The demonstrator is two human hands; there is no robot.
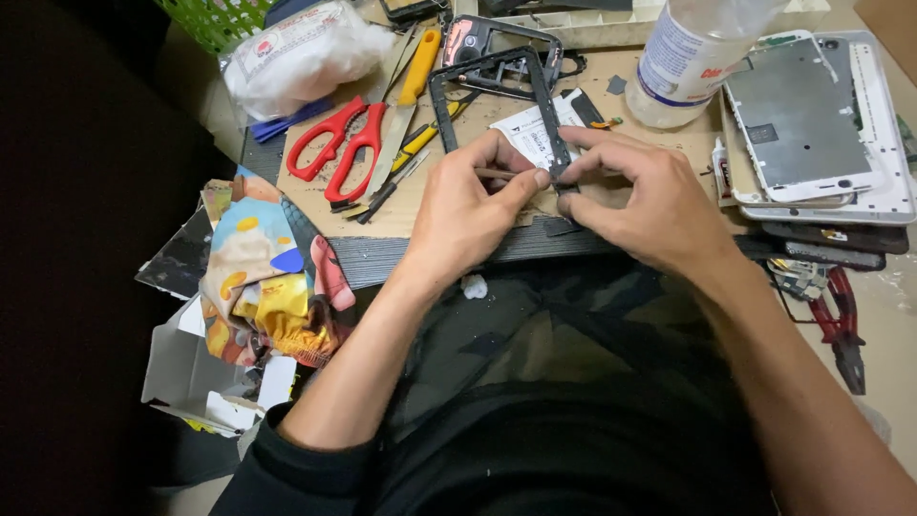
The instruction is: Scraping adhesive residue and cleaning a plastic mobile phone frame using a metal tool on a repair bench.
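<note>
The left hand (468, 205) holds a thin stick-like tool (499, 175) in a closed grip between thumb and fingers; the tool's tip points toward the lower right corner of a black phone frame (497, 96). The right hand (650, 196) pinches that same corner of the frame, with thumb and forefinger closed on its edge. The two grips meet almost fingertip to fingertip at the frame corner.

The frame lies flat on a brown cardboard sheet (401, 210) on the bench (420, 256), extending away from the grips. A white label-covered part (530, 129) lies inside the frame opening, just beyond the fingers.

Left of the left-hand grip:
- red-handled scissors (339, 143)
- a yellow-handled knife (411, 86)
- a clear bag with white contents (301, 53)
- a colourful cloth (263, 277), nearer the person at the bench edge

Right of the right-hand grip:
- a white plastic bottle (688, 57), beyond the hand
- a stack of white phone back panels (812, 124)
- red-handled pliers (845, 330), nearer the person

A second dark frame (497, 43) lies beyond the held frame.
</note>
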